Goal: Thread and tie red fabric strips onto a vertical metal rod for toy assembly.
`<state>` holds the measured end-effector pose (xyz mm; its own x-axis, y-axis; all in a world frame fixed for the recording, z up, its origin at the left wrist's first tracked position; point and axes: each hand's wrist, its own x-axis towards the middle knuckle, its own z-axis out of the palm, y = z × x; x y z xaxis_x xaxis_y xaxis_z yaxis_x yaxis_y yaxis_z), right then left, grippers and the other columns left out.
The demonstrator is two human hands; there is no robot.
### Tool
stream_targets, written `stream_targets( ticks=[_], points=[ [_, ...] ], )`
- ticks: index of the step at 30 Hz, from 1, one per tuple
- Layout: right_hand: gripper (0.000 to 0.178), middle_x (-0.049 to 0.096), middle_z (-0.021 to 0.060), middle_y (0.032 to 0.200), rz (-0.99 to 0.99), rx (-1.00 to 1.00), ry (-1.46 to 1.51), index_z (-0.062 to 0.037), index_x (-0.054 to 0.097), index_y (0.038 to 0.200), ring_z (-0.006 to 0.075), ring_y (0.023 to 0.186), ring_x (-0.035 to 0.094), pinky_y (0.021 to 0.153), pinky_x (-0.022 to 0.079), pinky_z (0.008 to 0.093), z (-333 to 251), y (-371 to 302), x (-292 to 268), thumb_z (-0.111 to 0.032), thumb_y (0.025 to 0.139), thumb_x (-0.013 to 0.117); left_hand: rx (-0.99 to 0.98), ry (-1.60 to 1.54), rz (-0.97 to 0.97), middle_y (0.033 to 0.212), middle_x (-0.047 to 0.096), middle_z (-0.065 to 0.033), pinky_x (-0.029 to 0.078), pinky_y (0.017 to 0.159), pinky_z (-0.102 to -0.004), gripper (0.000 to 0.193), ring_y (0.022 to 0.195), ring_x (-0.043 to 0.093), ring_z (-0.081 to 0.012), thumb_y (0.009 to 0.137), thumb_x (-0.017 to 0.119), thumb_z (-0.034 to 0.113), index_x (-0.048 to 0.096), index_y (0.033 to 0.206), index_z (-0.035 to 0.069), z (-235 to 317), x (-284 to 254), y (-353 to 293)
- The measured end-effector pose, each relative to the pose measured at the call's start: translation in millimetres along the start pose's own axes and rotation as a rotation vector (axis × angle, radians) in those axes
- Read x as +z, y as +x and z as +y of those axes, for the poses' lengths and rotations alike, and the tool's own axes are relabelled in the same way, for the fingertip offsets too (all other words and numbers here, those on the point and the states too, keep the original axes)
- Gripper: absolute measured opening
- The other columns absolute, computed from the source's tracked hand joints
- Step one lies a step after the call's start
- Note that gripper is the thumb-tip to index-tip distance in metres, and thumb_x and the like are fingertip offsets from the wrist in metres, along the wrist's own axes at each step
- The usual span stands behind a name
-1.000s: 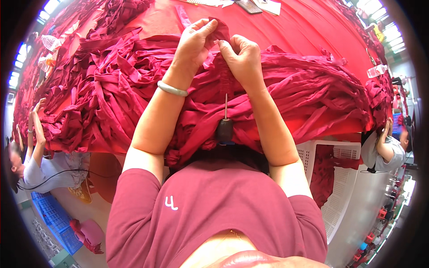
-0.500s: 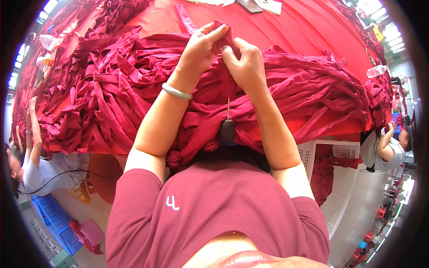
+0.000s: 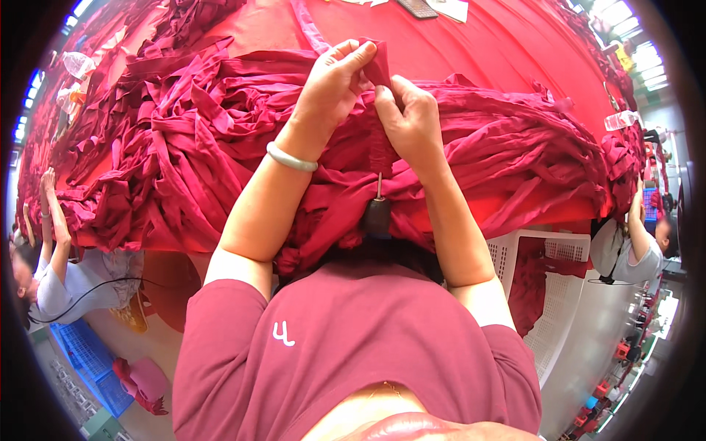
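Note:
A dark red fabric strip [image 3: 378, 65] is pinched in the fingers of my left hand [image 3: 331, 87], held up over the table. My right hand [image 3: 412, 123] is closed at the strip's edge just to the right, its thumb against the cloth; the other fingers curl under and are partly hidden. Below my hands, gathered red cloth [image 3: 380, 153] is bunched around the top of a thin metal rod. That rod rises from a black handle-like base [image 3: 377, 218] in front of my chest.
A long heap of dark red strips [image 3: 198, 154] lies across the red-covered table [image 3: 485, 44]. White perforated crates [image 3: 559, 301] stand at lower right, a blue crate [image 3: 92, 367] at lower left. Clear bottles [image 3: 621, 120] lie near the edges. Other people sit on both sides.
My right hand has moved slightly down and right, away from my left. More of the strip shows between them. The rod and its base appear slightly lower.

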<state>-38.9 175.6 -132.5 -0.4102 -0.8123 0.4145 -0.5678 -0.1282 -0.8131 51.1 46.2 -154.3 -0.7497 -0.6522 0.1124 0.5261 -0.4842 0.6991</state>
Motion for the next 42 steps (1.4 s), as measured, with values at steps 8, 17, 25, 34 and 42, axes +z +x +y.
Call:
stream_targets(
  ticks=[8,17,25,34,42],
  points=[
    [0.036,0.05,0.0158,0.057,0.045,-0.044,0.092,0.0015,0.058,0.076,0.0205,0.051,0.048,0.052,0.039,0.0365,5.7,42.4,-4.3,-0.028,0.095,0.062,0.012,-0.021,0.058,0.08,0.064,0.0033,0.046,0.061,-0.0186,0.008,0.065,0.056,-0.0041,0.095,0.066,0.014,0.065,0.089,0.009,3.3,5.7,-6.8],
    [0.032,0.044,0.0178,0.057,0.152,-0.153,0.107,-0.0002,0.05,0.068,0.0301,0.046,0.042,0.048,0.036,0.0382,15.0,21.7,4.6,-0.015,0.096,0.059,0.018,0.122,0.013,0.075,0.06,0.0064,0.04,0.055,-0.0174,0.01,0.06,0.05,-0.0011,0.095,0.066,0.018,0.062,0.089,0.01,-4.8,9.3,-9.2],
    [0.032,0.046,0.0191,0.058,0.12,-0.142,0.026,0.0003,0.05,0.068,0.0306,0.047,0.042,0.048,0.036,0.0385,12.8,19.1,-1.4,-0.016,0.095,0.059,-0.028,0.085,-0.004,0.076,0.058,0.0059,0.04,0.057,-0.018,0.011,0.063,0.051,-0.0022,0.097,0.063,0.018,0.061,0.09,0.01,-3.9,19.7,-11.1],
    [0.03,0.051,0.0218,0.061,0.132,-0.095,0.031,0.0003,0.054,0.07,0.0374,0.054,0.055,0.05,0.04,0.0408,7.3,18.6,-1.9,-0.018,0.094,0.058,0.021,0.144,-0.033,0.073,0.055,0.0063,0.039,0.055,-0.0174,0.011,0.063,0.049,-0.0018,0.098,0.06,0.017,0.062,0.09,0.009,-6.2,19.1,-14.4],
    [0.022,0.063,0.0146,0.066,0.315,-0.42,-0.404,-0.0096,0.066,0.076,0.0353,0.06,0.063,0.053,0.047,0.0455,14.3,106.5,6.2,-0.028,0.086,0.06,0.763,1.449,-0.078,0.112,0.062,-0.0128,0.05,0.09,-0.0327,0.039,0.103,0.061,-0.0227,0.098,0.047,0.001,0.047,0.137,-0.002,11.5,6.9,17.6]
  ],
)
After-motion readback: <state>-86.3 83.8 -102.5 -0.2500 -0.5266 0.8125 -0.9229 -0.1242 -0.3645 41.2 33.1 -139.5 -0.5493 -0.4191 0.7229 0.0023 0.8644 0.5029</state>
